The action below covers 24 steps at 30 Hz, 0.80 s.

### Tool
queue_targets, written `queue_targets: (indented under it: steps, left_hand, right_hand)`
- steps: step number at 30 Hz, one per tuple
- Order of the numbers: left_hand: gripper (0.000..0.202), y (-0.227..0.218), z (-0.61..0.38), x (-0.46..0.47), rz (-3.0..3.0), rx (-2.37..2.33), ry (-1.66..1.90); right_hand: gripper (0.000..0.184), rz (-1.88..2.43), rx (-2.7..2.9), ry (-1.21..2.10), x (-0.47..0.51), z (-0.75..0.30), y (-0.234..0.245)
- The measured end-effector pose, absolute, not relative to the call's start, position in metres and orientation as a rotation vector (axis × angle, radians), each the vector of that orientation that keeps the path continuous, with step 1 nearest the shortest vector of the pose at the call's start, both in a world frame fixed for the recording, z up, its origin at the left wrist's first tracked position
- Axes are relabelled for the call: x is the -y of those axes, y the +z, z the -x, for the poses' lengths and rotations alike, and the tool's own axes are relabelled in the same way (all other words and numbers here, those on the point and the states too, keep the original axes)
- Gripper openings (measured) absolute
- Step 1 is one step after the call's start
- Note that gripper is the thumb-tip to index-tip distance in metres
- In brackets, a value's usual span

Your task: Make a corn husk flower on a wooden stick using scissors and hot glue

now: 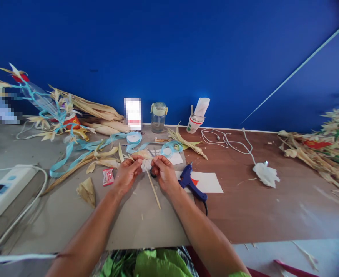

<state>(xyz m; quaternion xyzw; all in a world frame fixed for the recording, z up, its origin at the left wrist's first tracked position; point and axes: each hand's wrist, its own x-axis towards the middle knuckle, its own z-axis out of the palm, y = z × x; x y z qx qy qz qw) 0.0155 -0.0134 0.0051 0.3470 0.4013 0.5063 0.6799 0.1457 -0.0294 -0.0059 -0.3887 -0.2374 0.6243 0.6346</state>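
Note:
My left hand (128,172) is closed, thumb and fingers pinching a piece of pale dried corn husk (143,154). Close beside it, my right hand (165,172) pinches the same husk from the other side. From between my hands a narrow husk strip (154,190) hangs down toward the table. A dark rounded object (152,173) shows by my right fingertips, mostly hidden, so its kind is unclear. White paper (175,157) lies behind my hands. Right of my right wrist, a blue hot glue gun (191,182) rests on a white card (211,181).
Light blue ribbon (68,157) and loose husks (96,111) spread over the left side. A power strip (10,188) lies far left. Along the blue wall stand a glass jar (158,119) and a paper cup (195,124). A white cable (230,143) and crumpled tissue (266,175) lie right.

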Motion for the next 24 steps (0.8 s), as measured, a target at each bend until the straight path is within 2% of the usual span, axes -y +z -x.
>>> queue_targets:
  steps: [12, 18, 21, 24]
  left_hand:
    - [0.024, -0.001, -0.022, 0.017, -0.801, -0.895, 1.125]
    - [0.026, 0.0, -0.02, 0.017, -0.763, -0.908, 1.174]
    - [0.027, 0.003, -0.019, 0.015, -0.749, -0.925, 1.174]
    - [0.029, 0.004, -0.018, 0.013, -0.748, -0.946, 1.208]
  right_hand:
    - [0.019, 0.907, 0.514, 1.415, 0.036, -0.128, -0.01]
    - [0.018, 1.009, 0.686, 1.424, 0.04, -0.124, -0.008]
    - [0.015, 1.187, 0.913, 1.265, 0.039, -0.134, -0.006]
    - [0.011, 1.49, 1.266, 0.883, 0.035, -0.157, -0.002]
